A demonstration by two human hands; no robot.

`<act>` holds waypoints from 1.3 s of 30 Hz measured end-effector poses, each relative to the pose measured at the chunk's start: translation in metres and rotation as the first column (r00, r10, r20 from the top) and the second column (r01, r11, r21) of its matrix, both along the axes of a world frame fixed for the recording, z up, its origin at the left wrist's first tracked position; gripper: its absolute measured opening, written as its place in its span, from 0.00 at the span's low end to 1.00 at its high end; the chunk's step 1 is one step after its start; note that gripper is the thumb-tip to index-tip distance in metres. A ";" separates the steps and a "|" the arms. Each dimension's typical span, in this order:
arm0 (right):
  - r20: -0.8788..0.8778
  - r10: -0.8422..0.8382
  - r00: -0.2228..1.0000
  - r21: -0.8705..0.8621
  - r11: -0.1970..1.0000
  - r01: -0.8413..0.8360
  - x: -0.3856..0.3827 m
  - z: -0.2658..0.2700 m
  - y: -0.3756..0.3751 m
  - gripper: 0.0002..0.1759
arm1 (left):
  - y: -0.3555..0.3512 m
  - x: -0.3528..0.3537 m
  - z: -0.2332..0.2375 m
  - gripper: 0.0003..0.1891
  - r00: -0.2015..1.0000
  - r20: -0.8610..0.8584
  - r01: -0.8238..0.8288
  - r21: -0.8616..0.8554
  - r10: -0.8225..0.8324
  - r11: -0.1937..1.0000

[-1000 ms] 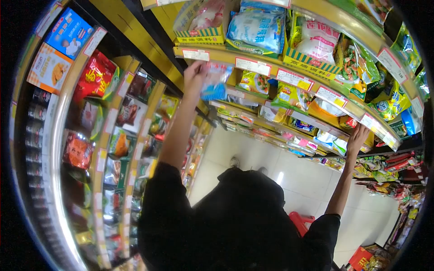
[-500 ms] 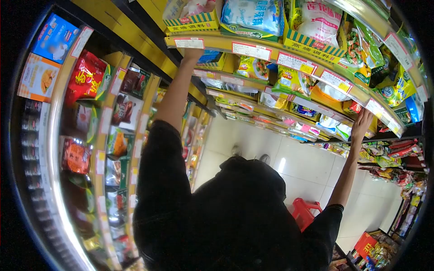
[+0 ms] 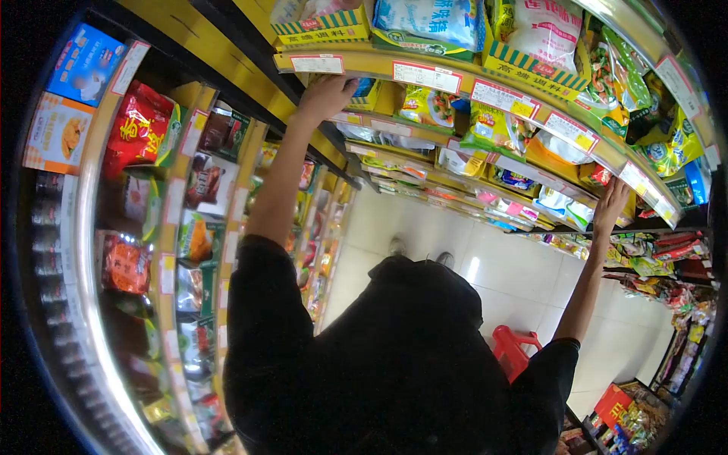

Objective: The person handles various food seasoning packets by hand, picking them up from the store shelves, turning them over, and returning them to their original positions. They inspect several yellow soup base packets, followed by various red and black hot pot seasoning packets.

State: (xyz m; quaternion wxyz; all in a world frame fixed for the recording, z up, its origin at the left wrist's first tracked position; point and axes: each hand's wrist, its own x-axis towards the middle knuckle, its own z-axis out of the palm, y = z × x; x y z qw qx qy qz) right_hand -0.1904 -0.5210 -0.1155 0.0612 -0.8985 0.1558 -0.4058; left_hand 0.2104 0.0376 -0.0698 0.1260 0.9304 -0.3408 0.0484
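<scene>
My left hand (image 3: 326, 95) is raised to the underside of the yellow upper shelf (image 3: 379, 64), its fingers loosely bent. It holds nothing, and its thumb is next to a blue packet (image 3: 366, 86) lying in a yellow box on the shelf below. Far to the right, my right hand (image 3: 611, 206) rests flat with spread fingers against the price-tag rail (image 3: 644, 193) of the same shelving. Both arms are bare below black sleeves.
Shelves of bagged food curve round me: red and dark packets (image 3: 148, 129) on the left, white and yellow-green bags (image 3: 493, 129) ahead. A red shopping basket (image 3: 512, 349) stands on the pale tiled floor (image 3: 516, 280) by my feet.
My left hand carried the blue-and-white packet into the shelf, left it in the yellow box, and has drawn back a little. My right hand stayed on the rail.
</scene>
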 end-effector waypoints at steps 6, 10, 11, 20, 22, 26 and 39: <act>-0.027 0.041 0.999 0.028 0.999 -0.041 -0.004 0.003 -0.002 0.21 | 0.001 -0.022 0.012 0.21 0.999 0.044 0.026 -0.042 -0.024 0.999; -0.036 -0.024 0.999 0.157 0.987 0.029 -0.009 0.008 0.011 0.20 | -0.004 -0.072 0.022 0.15 0.989 0.133 -0.003 -0.385 0.059 0.923; -0.011 -0.047 0.999 0.182 0.982 0.049 -0.009 0.016 0.023 0.20 | -0.006 -0.092 0.028 0.13 0.991 0.091 -0.039 -0.492 0.096 0.869; -0.087 -0.045 0.995 0.029 0.998 0.047 -0.026 0.029 0.058 0.25 | -0.024 -0.249 -0.072 0.07 0.961 -0.272 -0.196 -0.776 -0.039 0.600; -0.139 -0.043 0.989 0.057 0.997 0.051 -0.025 0.028 0.057 0.25 | -0.047 -0.283 -0.081 0.07 0.884 -0.415 -0.189 -0.739 -0.216 0.647; -0.010 -0.077 0.997 0.184 0.980 0.078 -0.036 0.042 0.096 0.27 | -0.082 -0.318 -0.058 0.07 0.859 -0.305 0.075 -0.721 -0.412 0.689; 0.086 0.059 0.995 0.675 0.731 -0.102 -0.063 -0.026 0.246 0.14 | -0.105 -0.324 0.204 0.03 0.527 0.406 0.566 -0.823 -0.746 -0.048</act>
